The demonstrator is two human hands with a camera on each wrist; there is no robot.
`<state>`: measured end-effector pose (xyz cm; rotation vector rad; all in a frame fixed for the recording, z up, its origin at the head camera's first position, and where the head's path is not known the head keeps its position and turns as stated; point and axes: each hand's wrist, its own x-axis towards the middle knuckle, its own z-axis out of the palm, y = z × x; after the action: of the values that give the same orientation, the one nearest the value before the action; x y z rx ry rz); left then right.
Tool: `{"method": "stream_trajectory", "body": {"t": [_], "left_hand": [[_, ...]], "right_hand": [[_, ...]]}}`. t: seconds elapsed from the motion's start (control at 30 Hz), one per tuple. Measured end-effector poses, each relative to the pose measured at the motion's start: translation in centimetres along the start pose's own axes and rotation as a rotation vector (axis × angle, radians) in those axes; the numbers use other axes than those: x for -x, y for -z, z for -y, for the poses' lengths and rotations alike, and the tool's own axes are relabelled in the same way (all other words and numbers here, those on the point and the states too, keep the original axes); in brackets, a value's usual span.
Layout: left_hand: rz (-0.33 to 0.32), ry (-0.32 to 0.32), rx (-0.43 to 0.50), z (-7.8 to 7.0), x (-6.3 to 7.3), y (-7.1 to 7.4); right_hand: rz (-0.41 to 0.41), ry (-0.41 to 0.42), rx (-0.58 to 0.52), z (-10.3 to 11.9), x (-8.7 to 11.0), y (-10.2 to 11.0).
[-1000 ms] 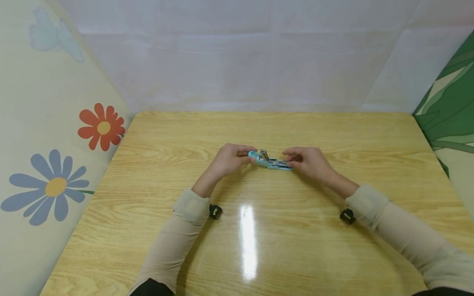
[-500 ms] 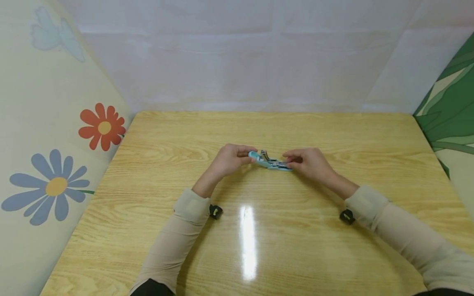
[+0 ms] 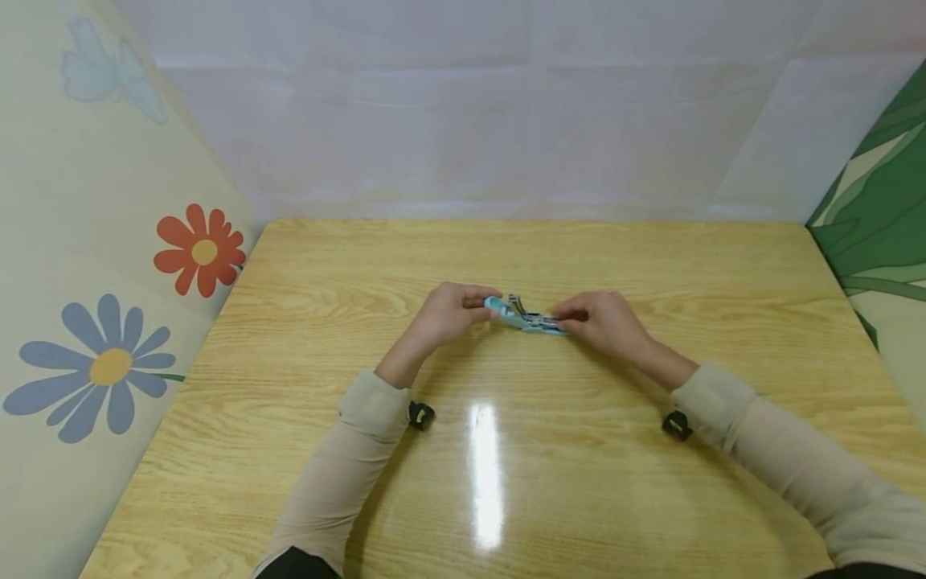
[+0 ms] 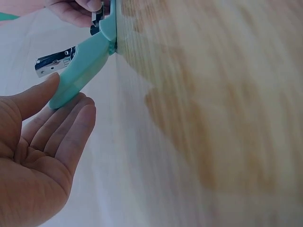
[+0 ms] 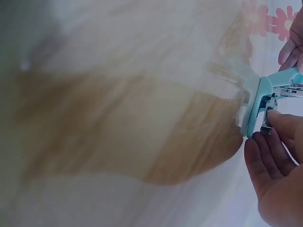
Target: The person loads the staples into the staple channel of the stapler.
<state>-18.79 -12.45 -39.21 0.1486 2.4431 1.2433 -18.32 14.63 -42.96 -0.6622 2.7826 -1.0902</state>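
Note:
A mint-green stapler (image 3: pixel 531 323) lies spread wide open on the wooden table, its metal parts bared. My left hand (image 3: pixel 447 312) holds the end of its raised cover (image 4: pixel 75 75) between thumb and fingers. Out of the cover a metal piece (image 4: pixel 54 61) sticks up at an angle. At the other end my right hand (image 3: pixel 606 318) pinches the base and its metal staple channel (image 5: pixel 267 116). In the right wrist view, the right thumb (image 5: pixel 283 124) presses on the channel, with the fingers beneath the base (image 5: pixel 253 111).
The wooden table (image 3: pixel 579 482) stretches around both arms, with a bright light reflection near its front. A white sheet (image 3: pixel 463 121) hangs behind it. Walls with painted flowers (image 3: pixel 108 366) and green leaves (image 3: pixel 882 201) stand at the sides.
My right hand has shifted slightly along the stapler's base, its fingers drawing closer onto the end. The left hand and the cover stay in place.

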Motion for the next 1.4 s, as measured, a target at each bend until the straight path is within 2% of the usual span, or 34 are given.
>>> {"method": "stream_trajectory", "body": {"t": [0.3,0.63,0.93,1.23,1.4], "left_hand": [[-0.005,-0.005,0.007,0.01,-0.11,-0.03],[-0.005,-0.006,0.013,-0.03,-0.15,-0.05],[-0.008,-0.005,0.012,-0.09,-0.11,0.02],[0.007,-0.001,0.022,0.02,-0.07,0.06],[0.01,-0.004,0.02,0.11,-0.08,0.14]], "right_hand": [[0.025,0.003,0.021,0.24,-0.26,-0.13],[0.06,0.058,0.03,0.07,-0.67,0.06],[0.069,0.042,0.027,0.02,-0.8,-0.05],[0.072,-0.03,-0.024,-0.33,-0.29,0.51],[0.074,-0.031,-0.017,-0.21,-0.32,0.55]]}}
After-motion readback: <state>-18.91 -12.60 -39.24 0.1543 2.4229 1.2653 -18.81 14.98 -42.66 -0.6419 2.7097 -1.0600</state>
